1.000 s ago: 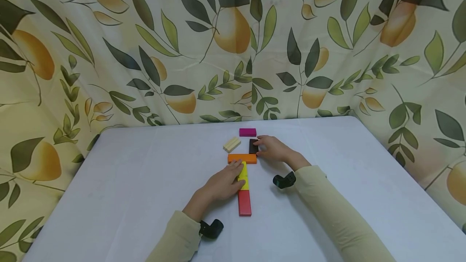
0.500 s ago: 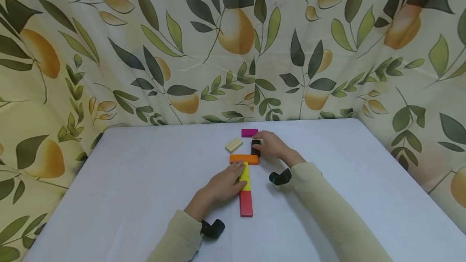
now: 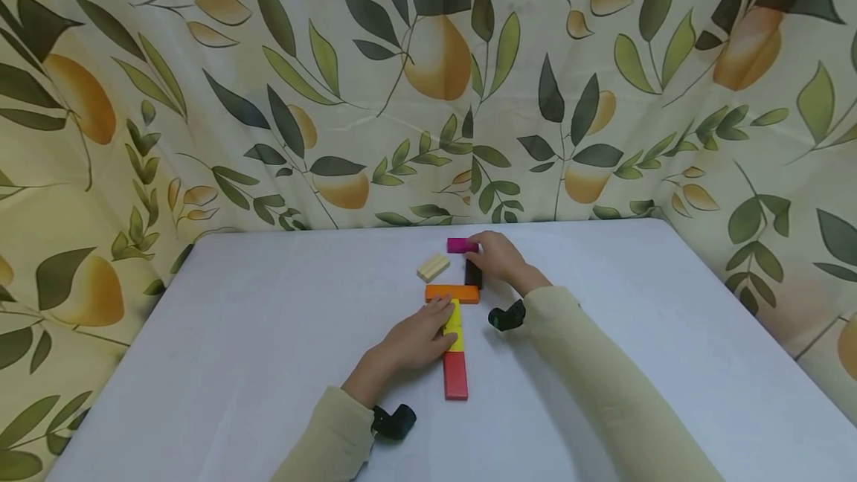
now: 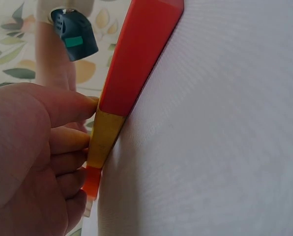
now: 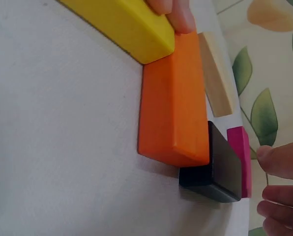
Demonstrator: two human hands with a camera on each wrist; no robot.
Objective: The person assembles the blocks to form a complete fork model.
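In the head view, my left hand (image 3: 413, 339) rests on the yellow block (image 3: 458, 324), its fingers reaching toward the orange block (image 3: 462, 294). A red block (image 3: 456, 376) meets the yellow one at the near end. The orange block lies crosswise at the far end. Behind its right end lies a black block (image 3: 474, 276), partly covered by my right hand (image 3: 501, 256). That hand hovers with its fingertips by the magenta block (image 3: 458, 245). In the right wrist view, the thumb and loosely bent fingers stand apart from the magenta block (image 5: 241, 157) and hold nothing.
Pale wooden pieces (image 3: 434, 268) lie side by side left of the black block. A white cloth (image 3: 254, 355) covers the table. Behind it hangs a fruit-and-leaf patterned curtain (image 3: 335, 132). Each wrist carries a dark camera.
My right hand has left the black block and moved away from me toward the magenta block. My left hand stays on the yellow block. The view has shifted slightly.
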